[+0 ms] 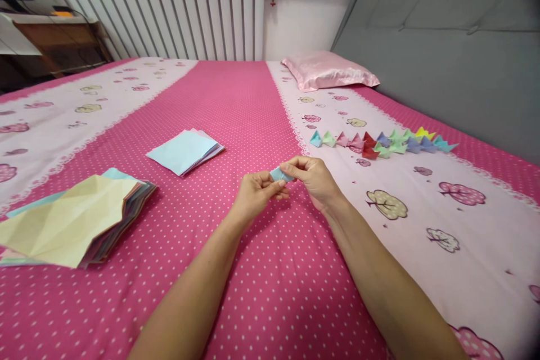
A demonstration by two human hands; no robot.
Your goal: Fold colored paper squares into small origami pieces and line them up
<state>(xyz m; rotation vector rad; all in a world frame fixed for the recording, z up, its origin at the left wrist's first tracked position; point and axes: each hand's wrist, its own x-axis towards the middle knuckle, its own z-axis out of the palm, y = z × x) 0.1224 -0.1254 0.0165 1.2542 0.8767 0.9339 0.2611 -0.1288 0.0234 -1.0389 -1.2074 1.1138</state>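
Note:
Both hands meet over the pink dotted bedsheet, pinching one small folded piece of light blue paper. My left hand grips its left end with fingers closed. My right hand closes on its right end, fingers curled over the top. Most of the blue piece is hidden between the fingertips.
A stack of flat paper squares, light blue on top, lies ahead to the left. A larger pile of creased sheets, yellow on top, sits at the near left. A row of several folded coloured paper shapes lines the right side. A pink pillow rests by the grey headboard.

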